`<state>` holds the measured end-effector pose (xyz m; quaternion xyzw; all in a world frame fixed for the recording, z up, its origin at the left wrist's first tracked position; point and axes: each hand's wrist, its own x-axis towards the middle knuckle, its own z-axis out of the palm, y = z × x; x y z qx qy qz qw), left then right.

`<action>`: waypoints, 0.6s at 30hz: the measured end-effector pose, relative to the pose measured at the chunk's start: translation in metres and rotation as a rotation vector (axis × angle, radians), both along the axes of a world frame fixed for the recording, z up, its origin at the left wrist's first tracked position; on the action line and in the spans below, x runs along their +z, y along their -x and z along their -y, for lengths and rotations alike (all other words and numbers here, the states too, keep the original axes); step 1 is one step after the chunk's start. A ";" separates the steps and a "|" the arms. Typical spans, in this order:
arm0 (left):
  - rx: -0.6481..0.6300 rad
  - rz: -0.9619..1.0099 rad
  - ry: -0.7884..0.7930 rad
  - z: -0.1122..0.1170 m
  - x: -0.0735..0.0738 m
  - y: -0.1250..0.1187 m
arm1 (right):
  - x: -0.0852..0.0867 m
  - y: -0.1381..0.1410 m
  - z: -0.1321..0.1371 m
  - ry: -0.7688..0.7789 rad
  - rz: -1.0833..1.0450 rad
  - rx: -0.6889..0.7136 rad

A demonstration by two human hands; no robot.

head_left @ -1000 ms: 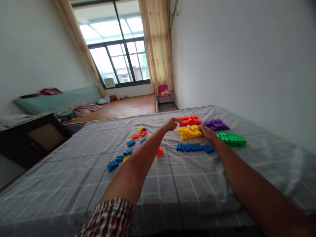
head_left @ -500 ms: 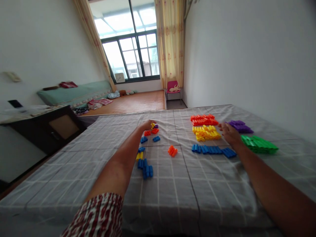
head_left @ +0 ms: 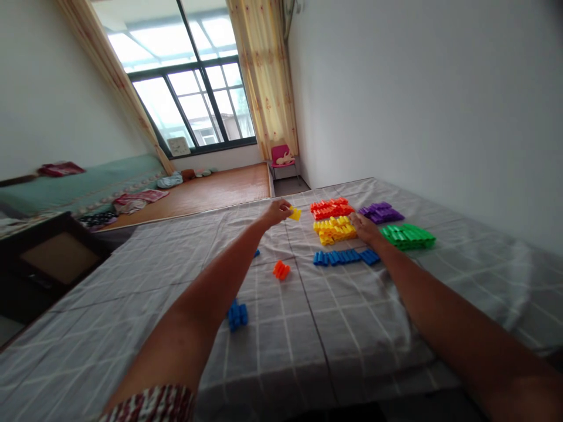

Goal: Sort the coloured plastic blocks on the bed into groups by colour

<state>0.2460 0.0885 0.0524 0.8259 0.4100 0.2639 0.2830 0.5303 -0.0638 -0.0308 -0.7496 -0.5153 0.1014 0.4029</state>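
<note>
My left hand (head_left: pixel 278 212) is closed on a yellow plastic block (head_left: pixel 295 213), raised over the far middle of the grey checked cloth (head_left: pixel 303 328). My right hand (head_left: pixel 366 228) rests at the right side of the yellow block pile (head_left: pixel 332 230), fingers stretched out and nothing visible in them; whether they touch the pile is hard to see. Behind the yellow pile lie red-orange blocks (head_left: pixel 329 208), and in front a row of blue blocks (head_left: pixel 338 258). Purple blocks (head_left: pixel 380 213) and green blocks (head_left: pixel 409 237) are stacked beyond my right hand.
A small orange cluster (head_left: pixel 281 270) and blue blocks (head_left: pixel 238 315) lie nearer on the cloth. My left forearm hides part of the loose blocks. A dark cabinet (head_left: pixel 48 258) stands at the left, a white wall (head_left: pixel 422 99) at the right, a pink chair (head_left: pixel 281 155) beyond.
My left hand has moved right, lifting the yellow block from among the loose pieces towards the sorted piles. My right hand stays by the yellow pile. The view has turned right.
</note>
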 end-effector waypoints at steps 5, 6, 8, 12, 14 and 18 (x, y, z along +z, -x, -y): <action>-0.025 0.024 0.113 0.025 -0.021 -0.079 | -0.001 -0.002 0.001 0.031 0.016 -0.027; -0.010 0.003 0.096 0.027 -0.023 -0.088 | 0.000 -0.002 0.001 0.043 0.019 -0.031; 0.010 -0.043 0.060 0.029 -0.027 -0.100 | 0.002 -0.003 0.000 0.069 0.030 -0.027; -0.013 -0.105 0.014 0.031 -0.029 -0.110 | 0.006 -0.001 -0.002 0.095 0.058 -0.006; -0.037 -0.126 -0.009 0.032 -0.028 -0.111 | 0.006 0.000 -0.002 0.098 0.060 0.001; -0.081 -0.156 -0.068 0.033 -0.024 -0.106 | 0.002 0.000 -0.003 0.058 0.055 0.034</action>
